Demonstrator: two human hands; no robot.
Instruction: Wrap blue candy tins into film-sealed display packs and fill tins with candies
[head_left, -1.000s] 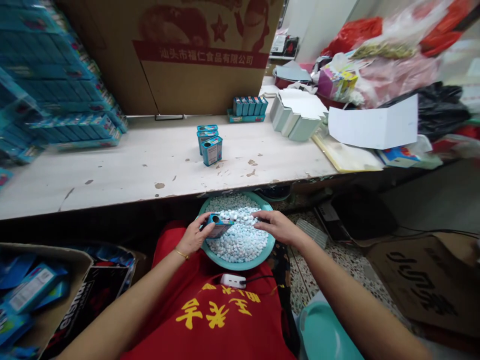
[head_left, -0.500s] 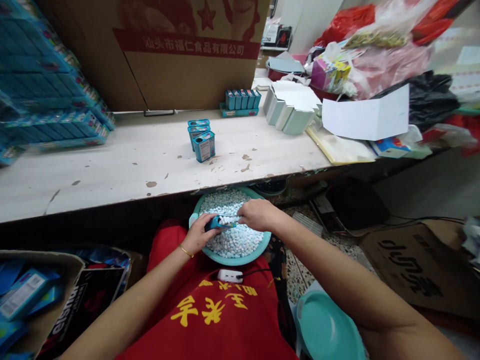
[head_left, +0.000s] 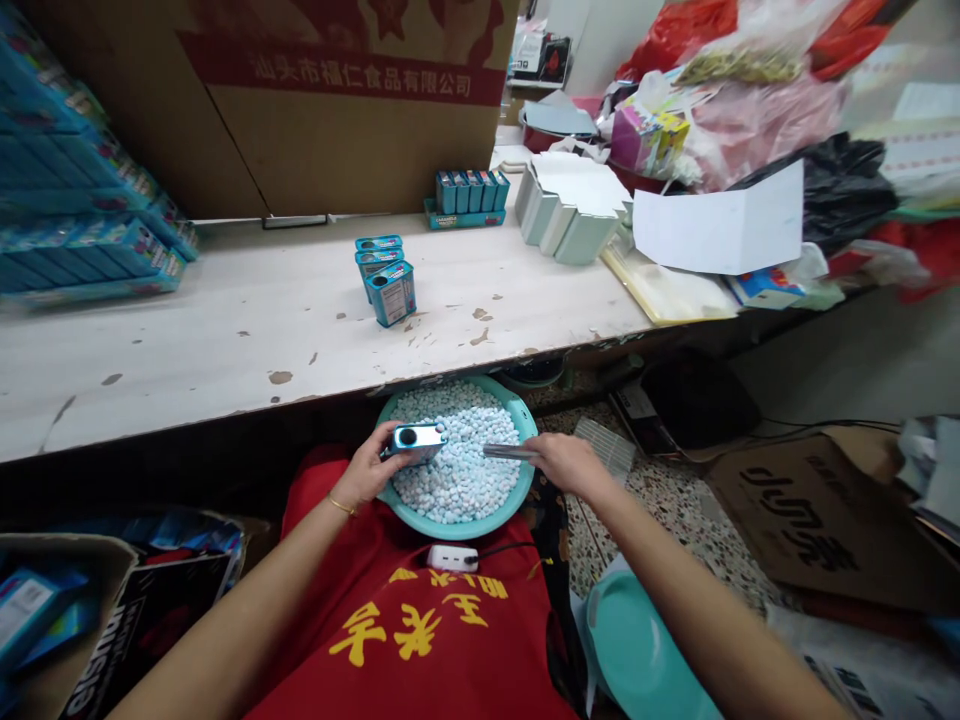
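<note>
My left hand grips a small blue candy box by its left end. The box's top, with a round dark hole, faces up, above the left part of the basin. In my closed right hand is a thin metal scoop, its tip pointing left over the candies and apart from the box. Small pale round candies fill the turquoise basin, which rests at my lap below the table edge. Several similar blue boxes stand in a short row on the table.
The white table carries stacked blue box trays at left, a large carton behind, a small tray of boxes and folded white card. An open carton sits left; a turquoise lid lies low right.
The scoop has pulled away rightward from the box with my right hand. My left hand has moved slightly left and turned the box, so its holed top now shows.
</note>
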